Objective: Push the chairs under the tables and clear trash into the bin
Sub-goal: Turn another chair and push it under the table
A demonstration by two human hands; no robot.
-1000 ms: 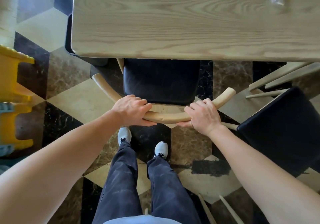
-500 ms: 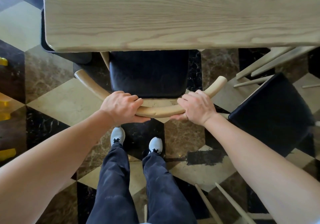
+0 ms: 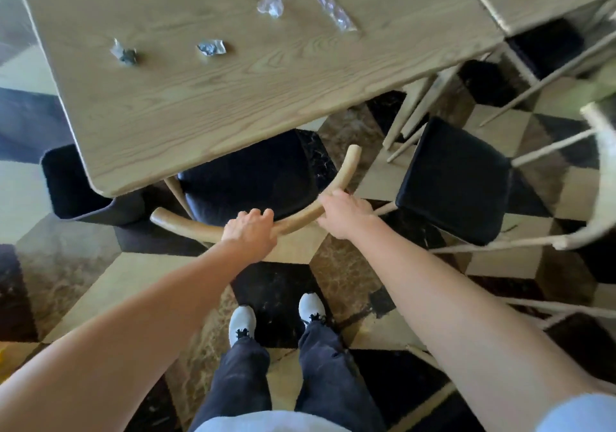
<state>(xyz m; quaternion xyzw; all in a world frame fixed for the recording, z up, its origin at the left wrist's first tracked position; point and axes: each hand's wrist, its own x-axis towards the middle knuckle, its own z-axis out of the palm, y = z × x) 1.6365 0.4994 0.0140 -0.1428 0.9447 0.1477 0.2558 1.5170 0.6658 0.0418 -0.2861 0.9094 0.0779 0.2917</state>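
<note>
Chair seat (image 3: 246,178) (front) hidden under table (image 3: 206,98).

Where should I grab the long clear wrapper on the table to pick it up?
Probably pinch the long clear wrapper across its narrow middle, coming straight down from above. It lies flat on the table, long and thin, so fingers close easily across its width, and nothing sits close beside it.

no readable text, labels or signs anywhere

Black-seated chair (image 3: 246,178) half under table (image 3: 206,74); crumpled wrappers (image 3: 210,48) on top.
</note>
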